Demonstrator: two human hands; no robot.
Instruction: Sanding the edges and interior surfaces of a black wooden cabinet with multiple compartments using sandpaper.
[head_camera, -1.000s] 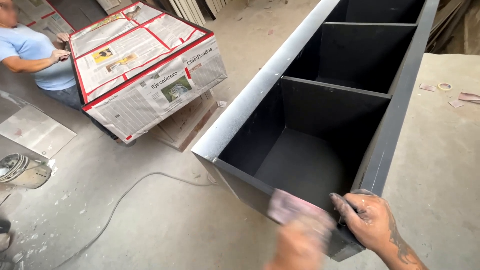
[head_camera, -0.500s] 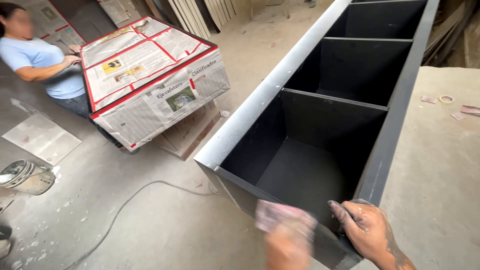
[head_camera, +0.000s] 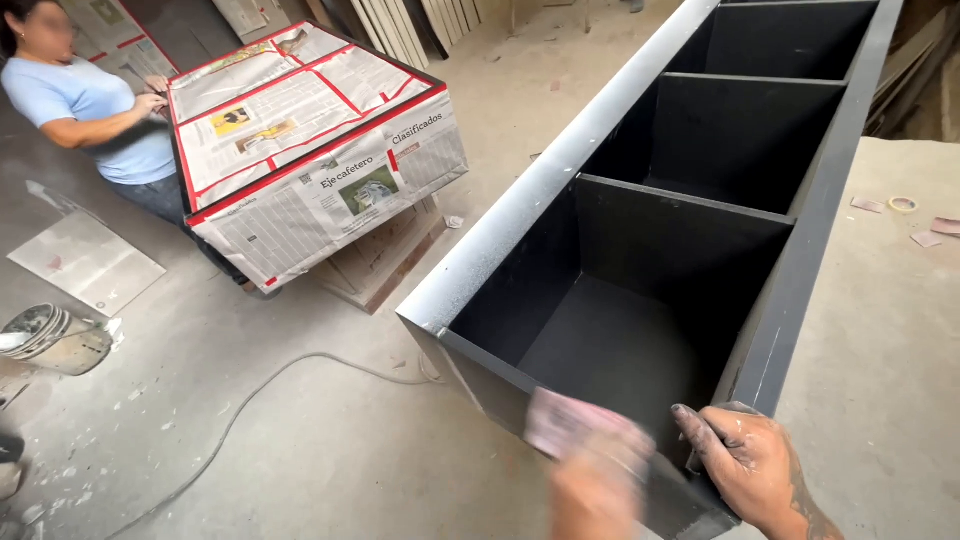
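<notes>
Under the left fingers sits a pinkish sheet of sandpaper, pressed flat on the near end panel of the dark grey shelf unit. Left hand is motion-blurred, so exact finger position is hard to read; fingers look spread flat over the sheet rather than curled around it. Right hand is just to the right of that, fingers closed over the near right corner of the unit, fingertips hooked over the top edge and reaching into the nearest compartment; skin is dusty with grey smears. Unit lies on its back across a dusty workbench, open side up, dividers splitting it into compartments running away from the fingers toward the top of the view. Its long left edge shows a pale dusty sheen. Far right of the fingers, on the bench, small sandpaper scraps and a tape roll. Far left and beyond the fingers, down on the concrete floor, a boxy piece wrapped in newspaper with red tape, resting on wooden boards; another person in a light blue shirt stands touching its far corner. A grey cable snakes across the floor left of the hands, and a paint-crusted bucket sits at the left edge.
</notes>
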